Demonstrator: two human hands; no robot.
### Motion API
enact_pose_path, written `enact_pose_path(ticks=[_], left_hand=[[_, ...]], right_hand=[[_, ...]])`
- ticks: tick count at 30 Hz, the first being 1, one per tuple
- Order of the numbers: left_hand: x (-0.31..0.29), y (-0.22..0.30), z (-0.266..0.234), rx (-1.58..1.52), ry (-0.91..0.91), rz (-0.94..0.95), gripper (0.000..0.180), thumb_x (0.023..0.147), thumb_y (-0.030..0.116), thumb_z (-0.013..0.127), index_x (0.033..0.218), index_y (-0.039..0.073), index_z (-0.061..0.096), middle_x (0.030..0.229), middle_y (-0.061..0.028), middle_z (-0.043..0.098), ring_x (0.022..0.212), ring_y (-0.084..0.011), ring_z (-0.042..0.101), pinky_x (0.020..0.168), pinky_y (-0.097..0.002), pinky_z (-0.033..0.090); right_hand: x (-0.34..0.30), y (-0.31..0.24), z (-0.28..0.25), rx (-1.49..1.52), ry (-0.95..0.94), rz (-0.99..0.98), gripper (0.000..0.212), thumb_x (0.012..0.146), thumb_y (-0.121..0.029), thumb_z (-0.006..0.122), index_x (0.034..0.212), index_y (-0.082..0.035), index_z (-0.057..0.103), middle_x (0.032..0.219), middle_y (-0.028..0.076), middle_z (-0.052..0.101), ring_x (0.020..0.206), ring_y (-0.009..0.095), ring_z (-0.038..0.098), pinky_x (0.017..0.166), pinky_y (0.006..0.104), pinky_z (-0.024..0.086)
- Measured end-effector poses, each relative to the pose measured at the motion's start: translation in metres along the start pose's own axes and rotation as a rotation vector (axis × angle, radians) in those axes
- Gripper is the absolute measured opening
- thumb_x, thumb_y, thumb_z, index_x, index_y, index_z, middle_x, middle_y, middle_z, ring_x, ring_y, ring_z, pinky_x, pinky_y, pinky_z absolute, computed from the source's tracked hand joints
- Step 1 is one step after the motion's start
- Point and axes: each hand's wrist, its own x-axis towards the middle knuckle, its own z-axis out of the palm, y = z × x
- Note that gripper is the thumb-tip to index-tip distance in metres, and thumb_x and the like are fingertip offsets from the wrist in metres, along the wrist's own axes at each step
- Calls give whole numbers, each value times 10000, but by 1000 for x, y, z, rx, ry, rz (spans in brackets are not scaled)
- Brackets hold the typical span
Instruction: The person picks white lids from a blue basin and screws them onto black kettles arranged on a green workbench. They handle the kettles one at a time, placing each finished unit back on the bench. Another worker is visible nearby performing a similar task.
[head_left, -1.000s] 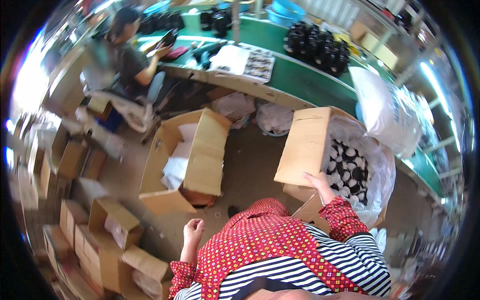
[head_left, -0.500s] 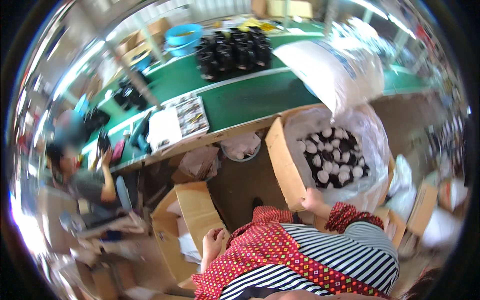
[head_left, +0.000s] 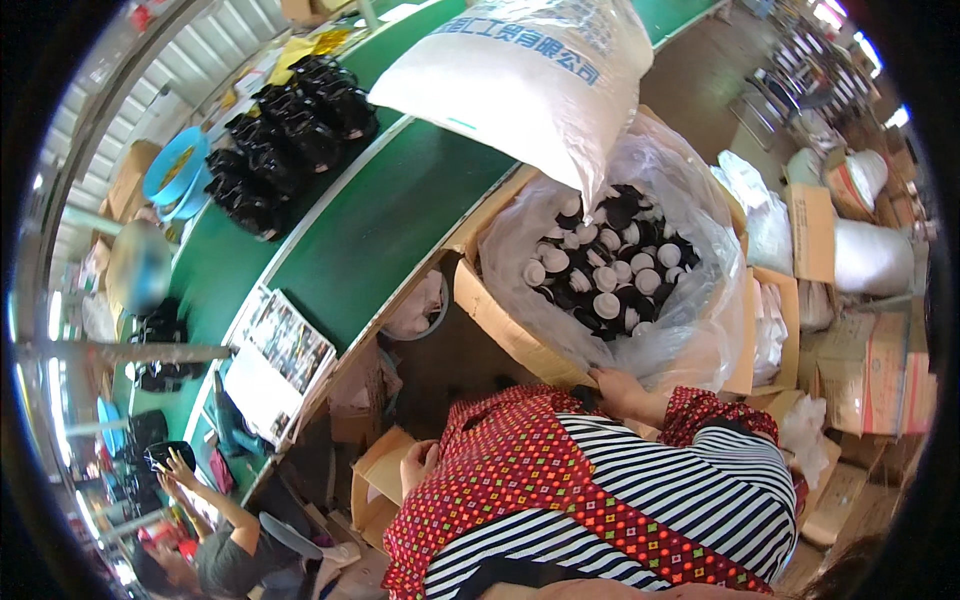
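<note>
My right hand is closed on the near edge of a large cardboard box. A clear plastic liner hangs over the box's rim. Inside lie many small black and white round parts, heaped loosely. My left hand hangs by my red patterned apron, which hides part of it. Its fingers look curled, with nothing seen in them. Nearest to it is a smaller open cardboard box. A bulging white sack leans over the far side of the large box.
A green workbench runs along the left, bearing black glossy parts, blue basins and a flat tray of small pieces. Another person sits at lower left, hands raised. Cartons and white sacks stack up on the right.
My view has turned to the right and come closer to the large box and sack. My right hand stays on the box edge. My left hand is now more covered by the apron.
</note>
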Motion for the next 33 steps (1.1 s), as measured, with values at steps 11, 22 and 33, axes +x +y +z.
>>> enact_pose_path(ticks=[11,22,33], left_hand=[[211,118,-101,152,-253,257,254,979,194,661,1122,-7,719,941,-113,756,864,-179,701,785,-330,545],[370,269,-154,128,-220,515,517,934,257,750,1370,33,587,1318,-160,635,1071,-221,665,910,-348,546],[475,447,-94,200,-25,913,986,836,554,787,1557,39,355,1562,-318,328,1457,-435,341,1184,-475,318]], right_hand=[[80,-89,-206,506,982,163,733,889,-404,767,1407,44,506,1252,251,640,976,289,685,884,385,535],[204,-15,-411,386,1252,395,991,930,-722,540,1529,47,358,1480,354,456,1397,468,443,1160,493,351],[355,68,-620,655,1238,629,1061,823,-787,627,1539,-32,419,1525,226,489,1419,328,470,1147,390,390]])
